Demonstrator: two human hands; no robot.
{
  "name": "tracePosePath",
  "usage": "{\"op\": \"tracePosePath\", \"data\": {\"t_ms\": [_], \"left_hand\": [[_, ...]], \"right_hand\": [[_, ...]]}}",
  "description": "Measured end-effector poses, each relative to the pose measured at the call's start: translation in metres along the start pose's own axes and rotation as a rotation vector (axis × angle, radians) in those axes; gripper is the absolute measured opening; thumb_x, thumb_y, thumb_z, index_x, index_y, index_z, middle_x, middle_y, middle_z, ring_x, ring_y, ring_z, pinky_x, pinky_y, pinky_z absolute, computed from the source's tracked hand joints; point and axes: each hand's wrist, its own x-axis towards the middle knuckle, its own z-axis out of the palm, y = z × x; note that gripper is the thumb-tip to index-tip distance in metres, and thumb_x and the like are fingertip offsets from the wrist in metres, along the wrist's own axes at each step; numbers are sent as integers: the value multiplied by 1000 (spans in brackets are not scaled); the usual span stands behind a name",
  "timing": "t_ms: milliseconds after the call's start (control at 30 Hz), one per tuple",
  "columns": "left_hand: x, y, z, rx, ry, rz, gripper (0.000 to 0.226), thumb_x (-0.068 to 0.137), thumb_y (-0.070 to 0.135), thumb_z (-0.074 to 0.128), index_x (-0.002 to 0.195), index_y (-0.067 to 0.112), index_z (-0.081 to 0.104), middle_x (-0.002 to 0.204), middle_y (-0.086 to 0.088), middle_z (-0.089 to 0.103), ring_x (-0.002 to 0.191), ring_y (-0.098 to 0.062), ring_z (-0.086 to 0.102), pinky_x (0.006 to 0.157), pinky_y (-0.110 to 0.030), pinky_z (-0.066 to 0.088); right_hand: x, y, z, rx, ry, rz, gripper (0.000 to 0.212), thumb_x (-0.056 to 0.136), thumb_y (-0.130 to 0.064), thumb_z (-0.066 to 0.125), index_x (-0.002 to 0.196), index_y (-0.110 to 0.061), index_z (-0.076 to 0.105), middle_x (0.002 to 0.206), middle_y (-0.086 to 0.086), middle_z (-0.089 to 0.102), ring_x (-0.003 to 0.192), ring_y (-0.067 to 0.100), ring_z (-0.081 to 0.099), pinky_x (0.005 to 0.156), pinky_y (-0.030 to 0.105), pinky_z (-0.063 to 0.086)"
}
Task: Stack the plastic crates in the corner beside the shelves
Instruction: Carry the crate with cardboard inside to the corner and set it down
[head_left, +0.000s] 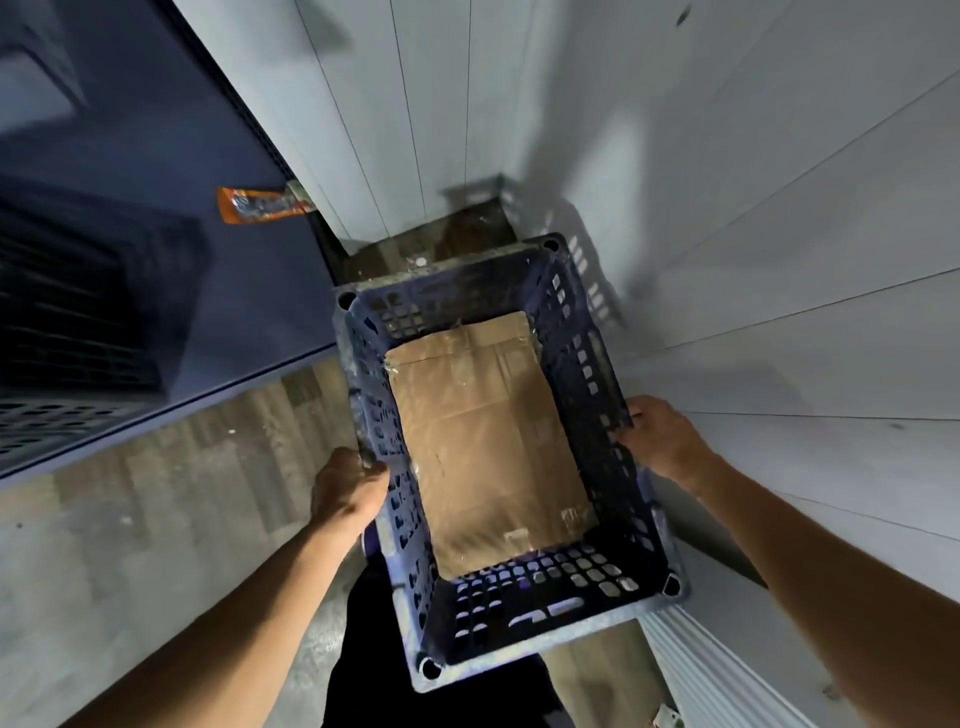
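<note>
Evidently the blue crate (498, 452), lined with cardboard (483, 441), is gripped at its long rims by the left hand (348, 493) and right hand (662, 441), kept level toward the corner (467, 234) at twelve o'clock.

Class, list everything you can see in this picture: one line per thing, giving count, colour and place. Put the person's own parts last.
plastic crate: one, dark blue, centre, held over the corner floor
cardboard sheet: one, brown, lying flat in the crate's bottom
packet: one, orange, upper left, at the dark cabinet's edge
dark cabinet: one, navy, left side
wall panels: white, meeting in a corner behind and to the right
floor: wood-look grey-brown, lower left
left hand: one, fingers on the crate's left rim
right hand: one, fingers on the crate's right rim
</note>
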Motion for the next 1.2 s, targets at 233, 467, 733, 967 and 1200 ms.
{"op": "tracePosePath", "data": {"t_ms": [233, 467, 733, 967, 1200], "left_hand": [[71, -2, 58, 2, 9, -33, 32, 96, 35, 53, 87, 8, 67, 84, -13, 71, 65, -23, 64, 48, -22, 35], [108, 0, 88, -75, 11, -102, 40, 88, 42, 61, 96, 4, 69, 93, -18, 72, 78, -32, 65, 51, -25, 36], [127, 17, 111, -155, -24, -118, 39, 85, 37, 68, 101, 2, 58, 101, -20, 69, 81, -33, 66, 68, -36, 55], [132, 22, 122, -121, -21, -143, 49, 87, 43, 67, 112, 2, 58, 110, -20, 67, 92, -37, 67, 72, -37, 52], [132, 40, 122, -73, -33, -107, 47, 91, 39, 64, 114, -1, 57, 113, -22, 64, 94, -36, 62, 73, -35, 47]], "right_hand": [[79, 30, 44, -22, 8, 19, 23, 89, -13, 58, 98, 5, 67, 96, 26, 71, 88, 37, 69, 67, 34, 51], [125, 33, 61, -13, 29, 11, 22, 89, -10, 58, 104, 4, 68, 99, 20, 71, 91, 33, 68, 70, 29, 46], [163, 29, 63, 15, 47, -24, 28, 86, -11, 64, 113, -3, 67, 104, 16, 71, 94, 31, 67, 81, 34, 53], [169, 35, 65, 81, 88, -55, 32, 87, -11, 64, 118, -9, 66, 109, 9, 70, 97, 26, 66, 85, 31, 53], [169, 27, 57, 86, 70, -52, 27, 88, -14, 62, 115, -9, 63, 106, 9, 69, 94, 26, 66, 85, 36, 56]]}}
